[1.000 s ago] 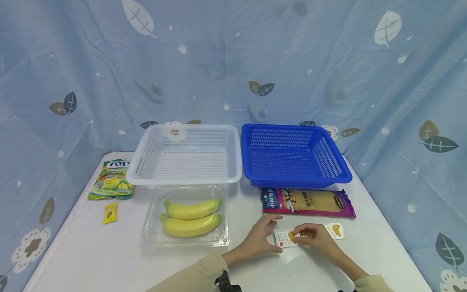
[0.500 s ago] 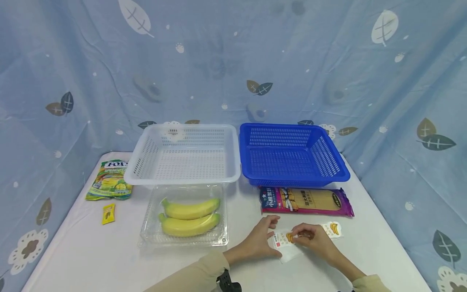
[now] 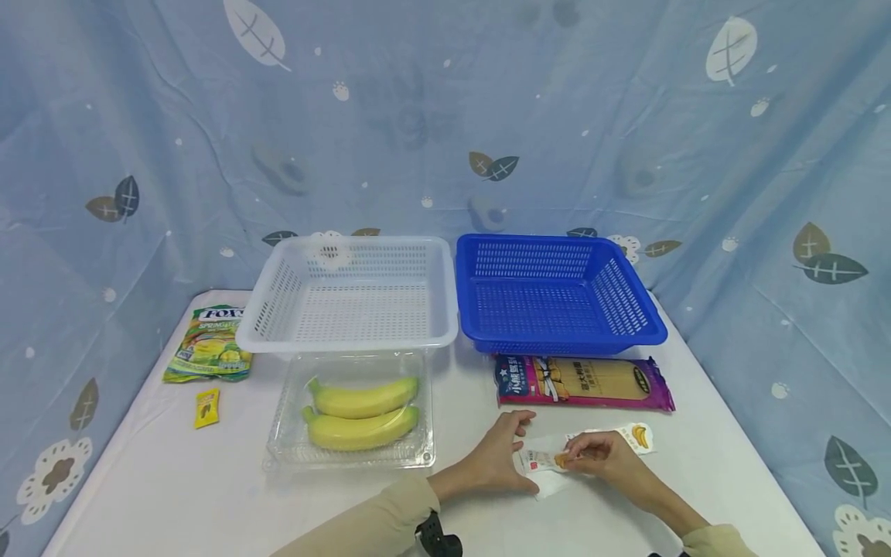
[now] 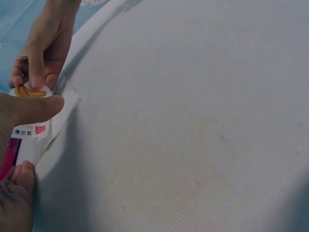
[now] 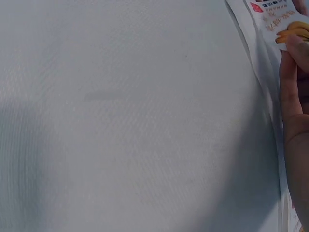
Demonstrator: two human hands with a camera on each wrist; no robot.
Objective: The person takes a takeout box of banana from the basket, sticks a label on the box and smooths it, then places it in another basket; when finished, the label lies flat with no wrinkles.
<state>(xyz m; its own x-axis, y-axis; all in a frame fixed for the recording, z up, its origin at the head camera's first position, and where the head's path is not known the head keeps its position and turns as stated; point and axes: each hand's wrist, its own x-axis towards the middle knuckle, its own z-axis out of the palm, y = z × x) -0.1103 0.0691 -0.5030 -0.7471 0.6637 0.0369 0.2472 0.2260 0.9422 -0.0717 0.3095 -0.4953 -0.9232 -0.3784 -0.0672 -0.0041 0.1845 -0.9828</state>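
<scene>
A white label with a banana picture [image 3: 546, 462] is pinched at its banana end between the thumb and fingers of my right hand [image 3: 612, 462]. In the left wrist view the label [image 4: 30, 91] stands tilted up over a pale backing paper [image 4: 65, 108]. My left hand [image 3: 490, 458] spreads around the left end of that paper, thumb and fingers apart, fingertips right at its edge. Another banana label [image 3: 639, 438] shows beyond the right hand, on the same strip. The right wrist view catches the pinched label [image 5: 275, 21] in its top right corner.
A white basket [image 3: 348, 344] and a blue basket [image 3: 564, 344] stand at the back. In front lie a packet of noodles [image 3: 592, 384] and a clear box [image 3: 278, 452] with two bananas [image 3: 362, 429]. At left are a FOX'S bag [image 3: 212, 344] and a small yellow packet [image 3: 206, 408].
The label in my right hand has tilted up and its print looks more glared. My right hand has shifted slightly right. The left hand stays nearly in place.
</scene>
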